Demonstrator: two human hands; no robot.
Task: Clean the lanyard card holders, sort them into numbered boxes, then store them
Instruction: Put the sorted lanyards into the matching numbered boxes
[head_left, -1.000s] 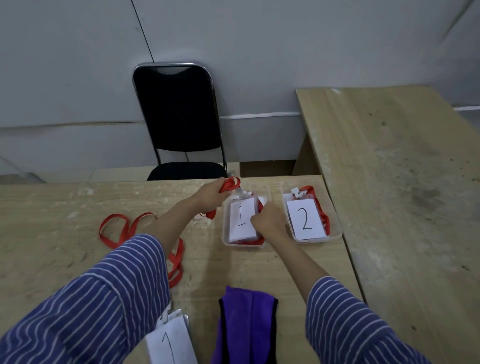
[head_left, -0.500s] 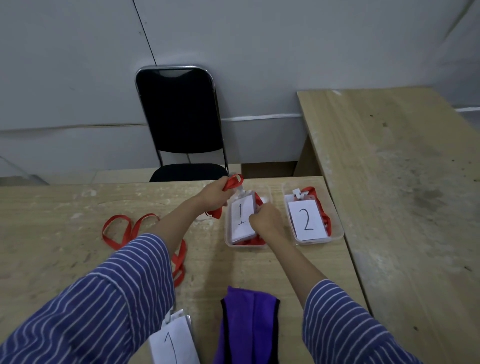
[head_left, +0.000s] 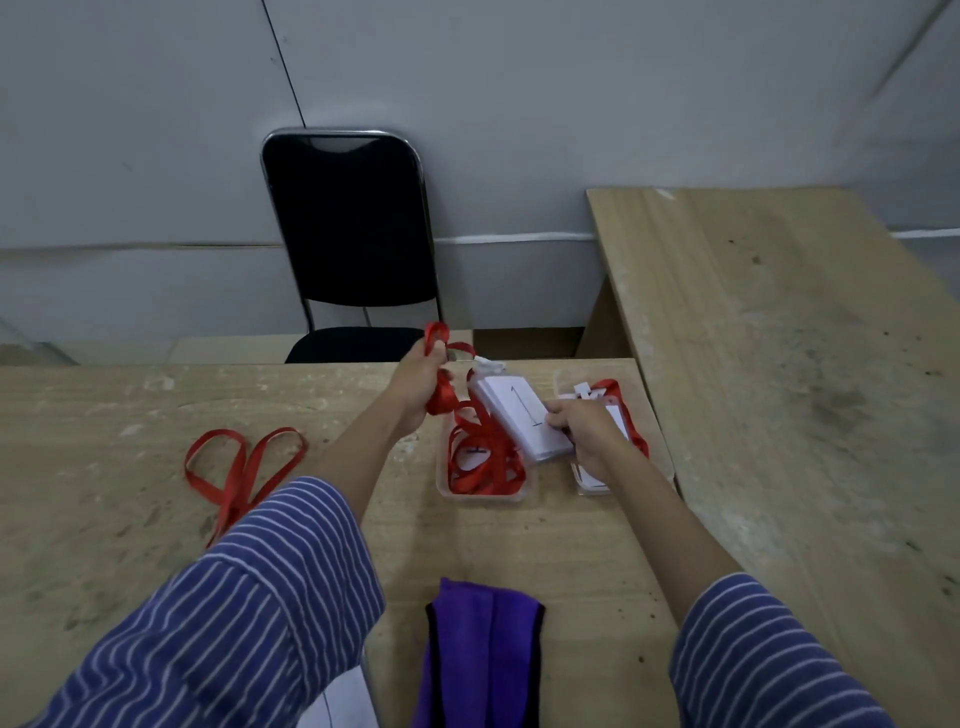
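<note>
So here's where I'm at: the tabletop (head_left: 130, 467) has two clear boxes side by side at its far right end, and the left box (head_left: 485, 496) is the one I care about, since it already has a pile of red strap sitting in it. My left hand (head_left: 415, 384) is up over that box's far left corner with the fingers curled around a bunch of the red strap (head_left: 441, 395), so that end is locked in. My right hand (head_left: 584, 431) is lower and to the right, more over the right box (head_left: 597, 488), pinching the near end of the card holder (head_left: 519, 421) marked 1. The holder is lifted and tilted, long axis running from the clip end up by my left hand down toward my right fingers (head_left: 556, 418). So it's hanging just above and right of its box, not in it. I reckon the next bit is swinging it left and laying it flat on the strap pile.
</note>
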